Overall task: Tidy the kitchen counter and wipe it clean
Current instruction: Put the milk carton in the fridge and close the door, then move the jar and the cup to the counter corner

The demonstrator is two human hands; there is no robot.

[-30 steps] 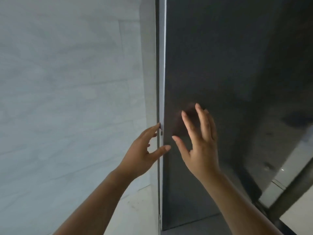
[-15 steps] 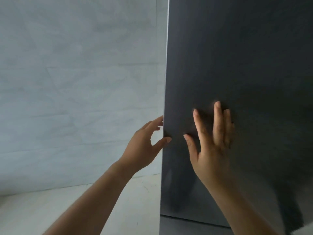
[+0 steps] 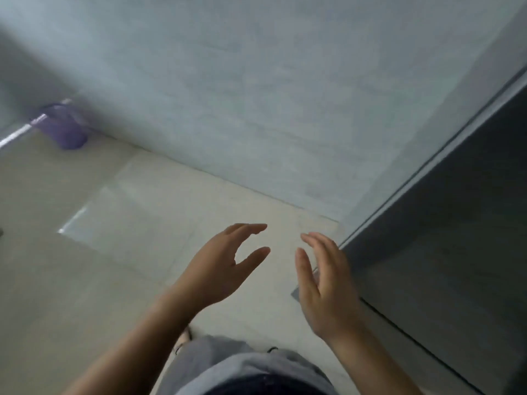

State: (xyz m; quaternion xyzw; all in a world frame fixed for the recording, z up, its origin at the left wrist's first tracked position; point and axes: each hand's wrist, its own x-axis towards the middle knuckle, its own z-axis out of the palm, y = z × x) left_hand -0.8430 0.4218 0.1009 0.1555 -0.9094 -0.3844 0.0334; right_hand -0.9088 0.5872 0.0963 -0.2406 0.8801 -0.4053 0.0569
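- The pale wall [image 3: 256, 89] fills most of your view, and there is one of it; it meets one beige tiled floor [image 3: 85, 252] below.
- One dark panel [image 3: 456, 252], seemingly a tall appliance or cabinet door, stands at your right. Whether it is fully shut cannot be told.
- You have two hands up. Your left hand [image 3: 219, 269] is loosely spread and empty, and your right hand [image 3: 328, 283], just beside the panel's lower corner, is also spread and holds nothing.
- One purple bucket [image 3: 64, 126] sits far left against the wall.
- The kitchen counter is not in view, nor any cloth. By my judgement you are between steps: next, turn toward the counter and find something to wipe with.
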